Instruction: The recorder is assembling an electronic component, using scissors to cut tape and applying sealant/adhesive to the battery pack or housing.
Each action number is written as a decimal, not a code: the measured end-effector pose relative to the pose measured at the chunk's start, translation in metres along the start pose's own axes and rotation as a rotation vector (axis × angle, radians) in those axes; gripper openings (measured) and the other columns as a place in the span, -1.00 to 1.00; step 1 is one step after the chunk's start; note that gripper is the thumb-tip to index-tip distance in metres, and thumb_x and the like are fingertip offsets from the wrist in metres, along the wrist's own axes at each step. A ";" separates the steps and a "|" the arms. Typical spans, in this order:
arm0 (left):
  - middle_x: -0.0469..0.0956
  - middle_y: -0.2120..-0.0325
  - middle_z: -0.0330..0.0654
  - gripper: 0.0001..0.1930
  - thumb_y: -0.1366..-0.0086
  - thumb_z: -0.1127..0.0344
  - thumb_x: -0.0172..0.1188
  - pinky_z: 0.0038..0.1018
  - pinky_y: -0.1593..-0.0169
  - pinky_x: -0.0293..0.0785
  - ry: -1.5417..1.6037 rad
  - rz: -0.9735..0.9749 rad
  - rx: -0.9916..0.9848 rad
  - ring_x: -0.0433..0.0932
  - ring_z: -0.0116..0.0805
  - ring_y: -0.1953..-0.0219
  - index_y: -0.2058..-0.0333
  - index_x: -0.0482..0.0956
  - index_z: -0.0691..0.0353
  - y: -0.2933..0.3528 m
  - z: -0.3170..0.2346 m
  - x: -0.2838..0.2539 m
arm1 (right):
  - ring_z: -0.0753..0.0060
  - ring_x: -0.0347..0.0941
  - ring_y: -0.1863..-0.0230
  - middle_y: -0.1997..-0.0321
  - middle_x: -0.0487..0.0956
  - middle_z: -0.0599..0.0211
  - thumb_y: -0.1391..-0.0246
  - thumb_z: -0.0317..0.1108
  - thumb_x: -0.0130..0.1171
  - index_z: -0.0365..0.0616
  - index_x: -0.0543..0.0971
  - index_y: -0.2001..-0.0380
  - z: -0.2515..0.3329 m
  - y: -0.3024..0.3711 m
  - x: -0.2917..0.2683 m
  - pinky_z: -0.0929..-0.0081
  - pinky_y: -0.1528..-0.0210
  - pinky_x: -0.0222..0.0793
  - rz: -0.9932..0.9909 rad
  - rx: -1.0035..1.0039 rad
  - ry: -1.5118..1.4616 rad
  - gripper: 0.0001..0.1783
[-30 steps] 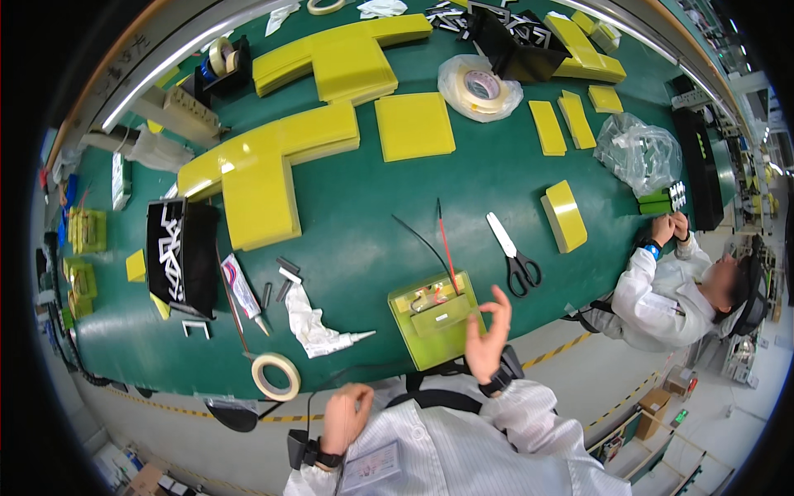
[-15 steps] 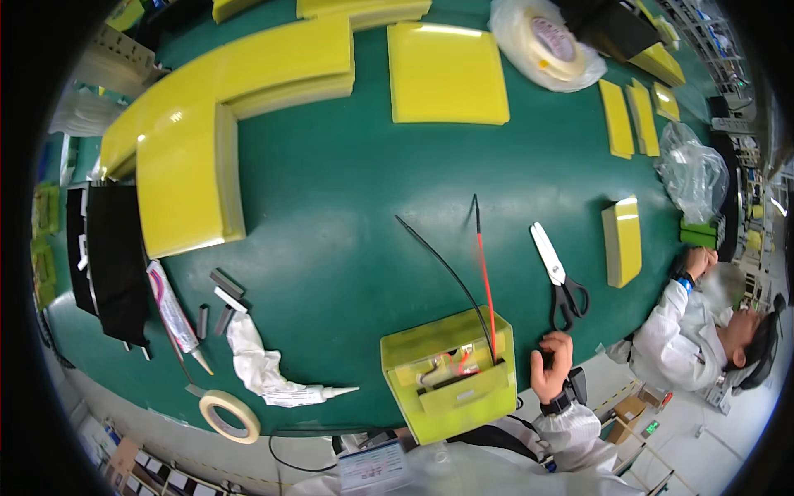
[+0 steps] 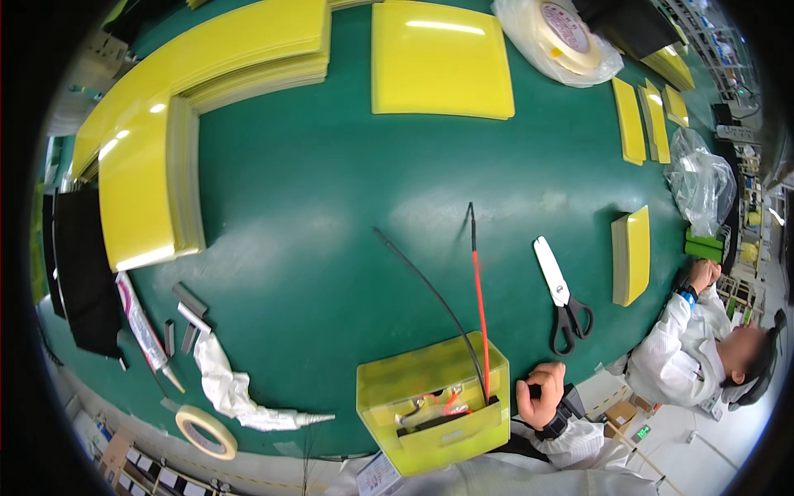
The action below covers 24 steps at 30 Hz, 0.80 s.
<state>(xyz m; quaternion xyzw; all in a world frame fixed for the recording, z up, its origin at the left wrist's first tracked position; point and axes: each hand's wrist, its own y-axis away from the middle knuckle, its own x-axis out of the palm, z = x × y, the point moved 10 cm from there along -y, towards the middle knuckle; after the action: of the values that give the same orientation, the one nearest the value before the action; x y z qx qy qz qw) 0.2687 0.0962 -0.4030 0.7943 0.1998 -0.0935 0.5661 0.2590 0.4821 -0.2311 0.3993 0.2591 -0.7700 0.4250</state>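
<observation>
A translucent yellow-green box [image 3: 430, 388] sits at the table's near edge, close to my body. A black wire [image 3: 430, 281] and a red wire [image 3: 481, 302] with a black sleeved end rise from its open slot, where white and orange bits show. My right hand [image 3: 542, 395] rests just right of the box, its fingers curled, with nothing visible in them. Beyond this hand lie scissors [image 3: 561, 302] with white blades and black handles. My left hand is out of sight.
Stacked yellow sheets [image 3: 141, 182] stand at the left, more sheets [image 3: 442, 62] at the back. Near left lie a glue tube [image 3: 142, 322], a crumpled white tube [image 3: 227, 384] and a tape roll [image 3: 207, 432]. A small yellow stack [image 3: 633, 256] stands right, near another person [image 3: 678, 339].
The view has shifted, so the table things sit lower and the left ones farther left. My right hand stays beside the box, its fingers still curled.
</observation>
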 end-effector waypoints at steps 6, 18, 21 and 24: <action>0.54 0.35 0.04 -0.84 -0.17 0.34 0.11 -0.33 0.21 0.40 -0.022 0.006 0.038 0.50 -0.02 0.29 0.33 0.55 0.29 -0.026 0.003 0.001 | 0.23 0.27 0.44 0.43 0.39 0.26 0.28 -0.42 0.27 -0.10 0.39 0.52 0.002 0.003 0.001 0.34 0.33 0.10 0.017 -0.031 -0.030 -0.75; 0.53 0.30 0.08 -0.81 -0.21 0.35 0.08 -0.32 0.17 0.40 -0.020 -0.083 0.171 0.49 0.03 0.25 0.28 0.53 0.33 -0.054 -0.009 -0.010 | 0.16 0.25 0.38 0.40 0.38 0.22 0.22 -0.34 0.27 -0.14 0.38 0.51 0.001 0.001 0.000 0.31 0.28 0.11 -0.020 -0.020 -0.020 -0.75; 0.53 0.29 0.09 -0.81 -0.22 0.35 0.07 -0.32 0.16 0.40 -0.020 -0.131 0.202 0.49 0.04 0.24 0.27 0.53 0.34 -0.058 -0.009 -0.009 | 0.16 0.25 0.36 0.40 0.38 0.22 0.21 -0.36 0.25 -0.15 0.38 0.52 0.000 0.002 -0.001 0.32 0.27 0.11 -0.052 -0.010 -0.047 -0.77; 0.52 0.28 0.10 -0.80 -0.23 0.35 0.06 -0.32 0.15 0.40 -0.016 -0.184 0.236 0.49 0.06 0.23 0.25 0.53 0.34 -0.058 -0.008 -0.009 | 0.16 0.25 0.36 0.41 0.38 0.22 0.18 -0.36 0.23 -0.16 0.39 0.51 0.003 0.002 -0.004 0.33 0.26 0.11 -0.078 -0.031 -0.090 -0.78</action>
<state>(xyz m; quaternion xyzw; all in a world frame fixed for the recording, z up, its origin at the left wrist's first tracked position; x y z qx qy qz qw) 0.2353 0.1178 -0.4471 0.8328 0.2549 -0.1744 0.4594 0.2611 0.4804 -0.2263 0.3471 0.2668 -0.7990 0.4121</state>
